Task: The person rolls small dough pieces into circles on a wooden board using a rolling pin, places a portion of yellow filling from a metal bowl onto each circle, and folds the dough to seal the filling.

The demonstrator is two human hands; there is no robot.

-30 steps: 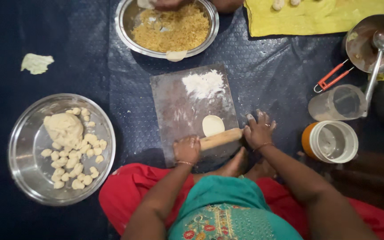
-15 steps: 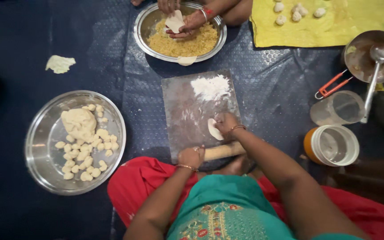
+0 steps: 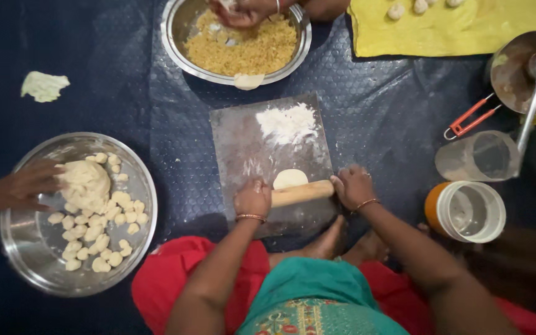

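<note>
the mat (image 3: pixel 379 118), dark blue and dimpled, covers the floor, and the grey board (image 3: pixel 243 142) at its middle serves as the landmark. left of the board stands a big steel bowl (image 3: pixel 13 248) of dough (image 3: pixel 85 183) and small dough balls; another person's hand (image 3: pixel 26 186) touches the lump from the far left. above the board a second steel bowl (image 3: pixel 178 37) holds crumbly yellow filling, with another person's hands (image 3: pixel 246 9) in it, cut by the frame edge. up and right of the board lies a yellow cloth (image 3: pixel 466 31) with shaped pieces on it, also cut off. right of the board stand a pan (image 3: pixel 504 80) with a ladle, a clear jug (image 3: pixel 476 156) and an orange-banded jar (image 3: pixel 466 211).

on the board's near edge lies the pin (image 3: pixel 302 192), touching a small disc (image 3: pixel 290 178) of dough; a flour (image 3: pixel 286 123) heap sits at the far end. the left hand (image 3: pixel 252 197) rests on one end of the pin, the right hand (image 3: pixel 353 186) on the other, fingers of both pressed together and curled over it. judging by this, the rolling step has barely begun: the disc looks small and thick, and the next stroke calls for even pressure pushing away over it.

the pin's ends are hidden under the hands, and the pan's contents are unclear.
</note>
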